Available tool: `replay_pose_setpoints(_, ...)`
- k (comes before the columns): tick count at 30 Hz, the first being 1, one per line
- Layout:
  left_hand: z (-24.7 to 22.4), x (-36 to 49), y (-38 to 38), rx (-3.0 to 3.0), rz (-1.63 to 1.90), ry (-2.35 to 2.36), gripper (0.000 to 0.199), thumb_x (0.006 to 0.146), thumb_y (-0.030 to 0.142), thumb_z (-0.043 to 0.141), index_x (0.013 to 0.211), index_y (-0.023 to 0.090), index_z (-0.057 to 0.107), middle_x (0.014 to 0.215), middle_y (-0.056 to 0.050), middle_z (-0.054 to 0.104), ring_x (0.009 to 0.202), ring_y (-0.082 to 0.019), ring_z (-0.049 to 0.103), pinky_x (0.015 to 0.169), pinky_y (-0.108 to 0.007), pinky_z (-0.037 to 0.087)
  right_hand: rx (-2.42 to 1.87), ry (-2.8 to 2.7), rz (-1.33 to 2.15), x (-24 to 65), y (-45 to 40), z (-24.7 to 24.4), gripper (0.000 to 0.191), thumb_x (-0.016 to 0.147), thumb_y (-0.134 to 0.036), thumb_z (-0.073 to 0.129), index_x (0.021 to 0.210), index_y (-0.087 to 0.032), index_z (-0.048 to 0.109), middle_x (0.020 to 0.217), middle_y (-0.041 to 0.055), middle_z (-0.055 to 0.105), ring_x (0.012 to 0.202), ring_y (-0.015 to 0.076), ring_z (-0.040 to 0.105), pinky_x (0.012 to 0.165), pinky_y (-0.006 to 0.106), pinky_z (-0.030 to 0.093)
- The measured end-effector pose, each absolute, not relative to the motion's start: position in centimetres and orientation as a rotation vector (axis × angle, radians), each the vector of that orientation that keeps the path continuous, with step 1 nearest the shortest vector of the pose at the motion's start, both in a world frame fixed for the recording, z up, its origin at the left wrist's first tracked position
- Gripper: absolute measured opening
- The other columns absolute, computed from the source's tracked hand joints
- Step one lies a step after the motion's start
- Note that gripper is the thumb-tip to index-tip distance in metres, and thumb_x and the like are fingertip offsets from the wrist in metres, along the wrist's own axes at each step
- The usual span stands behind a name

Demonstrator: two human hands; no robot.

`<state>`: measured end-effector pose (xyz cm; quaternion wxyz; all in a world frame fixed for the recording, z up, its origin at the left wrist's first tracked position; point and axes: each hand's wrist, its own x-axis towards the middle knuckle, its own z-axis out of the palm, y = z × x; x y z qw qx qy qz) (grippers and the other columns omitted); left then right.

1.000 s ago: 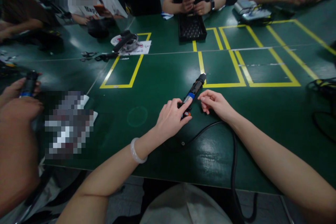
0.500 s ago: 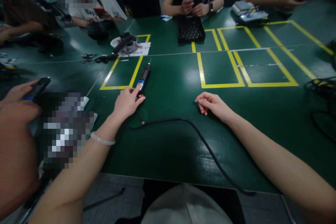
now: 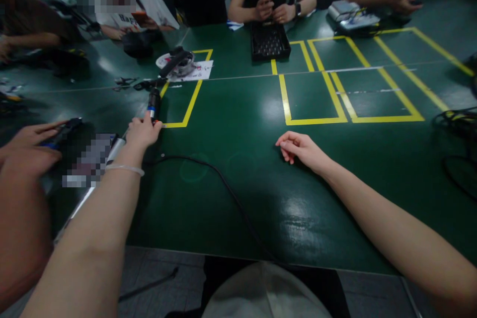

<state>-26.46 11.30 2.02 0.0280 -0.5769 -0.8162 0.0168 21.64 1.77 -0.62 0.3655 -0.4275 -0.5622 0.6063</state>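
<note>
Your left hand [image 3: 143,131] is wrapped over the near end of the blue-banded power tool [image 3: 154,101], forefinger reaching forward along its body, though the palm side of the grip is hidden from view. Your right hand [image 3: 298,149] rests loosely curled, about half open, with nothing seen in it, well apart from the tool. The power tool lies at the left line of the nearer yellow outline [image 3: 192,104], its nose pointing away from you toward a dark jumble [image 3: 143,84]. For a steady hold, it would help to have your thumb low on one side and the forefinger straight, and to steer the nose wide of that jumble. The black cord [image 3: 223,179] curves from beside your left hand toward the near edge, so leave it slack; a tug could twist the tool. The worktop [image 3: 231,159] is dark green and glossy, likely slippery under a round body. Across it stands a black tray [image 3: 271,58] before a seated co-worker; at your left, another co-worker's hands [image 3: 33,146] hold a dark tool close enough that elbows could bump.
</note>
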Motion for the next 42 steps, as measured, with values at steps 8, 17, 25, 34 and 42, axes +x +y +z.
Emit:
replay_pose_setpoints(8, 1.9, -25.7, 11.7, -1.579, -0.063, -2.637, 0.056, 0.103, 0.043, 0.023, 0.132, 0.003, 0.049, 0.113, -0.012, 0.053, 0.101, -0.023, 0.047, 0.086, -0.037, 0.040, -1.105, -1.450, 1.544, 21.5, 1.8, -0.7, 0.023, 0.087, -0.037, 0.064, 0.092, -0.015, 0.060, 0.058, -0.0034, 0.056, 0.050, 0.0087, 0.053, 0.043, 0.018, 0.042)
replay_pose_setpoints(17, 2.0, -24.9, 11.6, -1.473, -0.087, -2.647, 0.049, 0.097, 0.038, 0.036, 0.126, 0.004, 0.057, 0.100, -0.010, 0.058, 0.090, -0.021, 0.051, 0.078, -0.032, 0.038, -1.105, -1.456, 1.541, 21.5, 1.8, -0.6, 0.023, 0.086, -0.037, 0.066, 0.091, -0.016, 0.060, 0.059, -0.0031, 0.056, 0.051, 0.0093, 0.054, 0.043, 0.019, 0.043)
replay_pose_setpoints(25, 1.6, -21.4, 9.7, -1.593, -0.059, -2.544, 0.050, 0.096, 0.038, 0.035, 0.125, 0.004, 0.056, 0.111, -0.021, 0.061, 0.096, -0.031, 0.060, 0.077, -0.040, 0.044, -1.121, -1.449, 1.527, 21.4, 1.8, -0.9, 0.021, 0.086, -0.035, 0.065, 0.091, -0.016, 0.060, 0.057, -0.0031, 0.056, 0.050, 0.0089, 0.052, 0.041, 0.018, 0.041)
replay_pose_setpoints(34, 2.3, -12.4, 4.0, -2.061, -0.106, -2.297, 0.053, 0.095, 0.045, 0.038, 0.134, 0.010, 0.049, 0.119, -0.021, 0.060, 0.107, -0.037, 0.060, 0.083, -0.046, 0.050, -1.125, -1.471, 1.491, 21.3, 1.8, -1.1, 0.018, 0.087, -0.035, 0.062, 0.090, -0.017, 0.060, 0.060, -0.0024, 0.055, 0.051, 0.0105, 0.052, 0.042, 0.020, 0.040)
replay_pose_setpoints(42, 2.1, -4.1, 0.6, -2.404, -0.207, -1.965, 0.052, 0.092, 0.042, 0.051, 0.135, 0.013, 0.048, 0.116, -0.016, 0.057, 0.105, -0.030, 0.058, 0.087, -0.040, 0.049, -1.145, -1.949, 0.946, 20.5, 0.7, -0.5, 0.014, 0.092, -0.026, 0.054, 0.093, -0.018, 0.065, 0.078, 0.0024, 0.065, 0.065, 0.0135, 0.056, 0.061, 0.026, 0.041)
